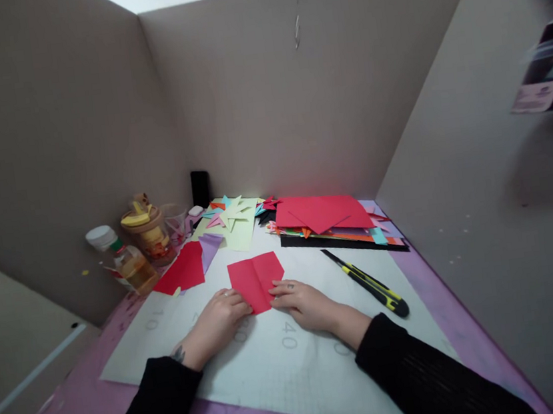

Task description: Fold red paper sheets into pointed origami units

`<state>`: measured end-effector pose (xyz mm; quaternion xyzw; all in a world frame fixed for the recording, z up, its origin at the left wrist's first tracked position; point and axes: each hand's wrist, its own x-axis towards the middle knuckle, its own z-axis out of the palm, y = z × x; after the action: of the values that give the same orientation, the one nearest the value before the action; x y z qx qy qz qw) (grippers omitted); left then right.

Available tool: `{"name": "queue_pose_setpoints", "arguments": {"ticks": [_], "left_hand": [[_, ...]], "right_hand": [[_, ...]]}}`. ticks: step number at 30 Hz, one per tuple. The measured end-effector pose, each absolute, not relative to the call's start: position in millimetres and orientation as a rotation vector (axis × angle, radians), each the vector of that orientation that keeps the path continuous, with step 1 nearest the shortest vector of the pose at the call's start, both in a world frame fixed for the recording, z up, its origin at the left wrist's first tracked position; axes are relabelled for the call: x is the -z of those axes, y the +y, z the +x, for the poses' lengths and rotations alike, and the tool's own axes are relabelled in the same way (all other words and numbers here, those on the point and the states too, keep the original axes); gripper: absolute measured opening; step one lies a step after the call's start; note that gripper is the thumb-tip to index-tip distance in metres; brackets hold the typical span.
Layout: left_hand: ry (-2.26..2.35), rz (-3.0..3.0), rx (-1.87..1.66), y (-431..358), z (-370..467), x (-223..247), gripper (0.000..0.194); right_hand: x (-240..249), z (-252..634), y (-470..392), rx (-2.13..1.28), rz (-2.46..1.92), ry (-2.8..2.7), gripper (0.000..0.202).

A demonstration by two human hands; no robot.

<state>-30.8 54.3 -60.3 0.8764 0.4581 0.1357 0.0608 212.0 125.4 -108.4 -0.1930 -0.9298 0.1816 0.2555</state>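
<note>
A red sheet [257, 282] with a crease down its middle lies on the pale mat [298, 379], which covers the middle of the tabletop [79, 406]. The left hand [226, 314] has its fingers curled, tips on the near left part of the red sheet; whether its thumb pinches the paper, I cannot tell. The right hand [303, 303] is loosely released, fingers extended and resting on the sheet's right side. Along the tabletop's left edge, toward the far left corner, stand the containers: a clear bottle [135, 268] partly filled with amber liquid, a white-capped container [103, 238] just behind it, its contents unclear, a brownish cup [151, 234] under a yellow lid, its contents hidden, and a clear cup [176, 218] whose contents are too indistinct to tell. A dark upright object [200, 189] stands at the far edge, near a small white case [196, 211]. Red scrap paper [183, 269] lies near the bottle. Folded paper stars [232, 214] rest on pale green paper [244, 236] by the far edge; a stack of red paper [322, 211] lies toward the far right corner, with a yellow-and-black cutter [369, 286] nearer the right edge.
</note>
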Motion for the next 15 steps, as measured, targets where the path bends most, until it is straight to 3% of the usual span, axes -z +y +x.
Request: {"name": "queue_pose_setpoints", "arguments": {"ticks": [9, 15], "left_hand": [[1.325, 2.602, -0.435, 49.3, -20.1, 62.4, 0.03], [1.39, 2.271, -0.613, 64.5, -33.4, 65.2, 0.013]], "right_hand": [[109.9, 209.5, 130.0, -0.432, -0.501, -2.506, 0.033], [109.2, 214.1, 131.4, -0.426, -0.435, -2.619, 0.032]]}}
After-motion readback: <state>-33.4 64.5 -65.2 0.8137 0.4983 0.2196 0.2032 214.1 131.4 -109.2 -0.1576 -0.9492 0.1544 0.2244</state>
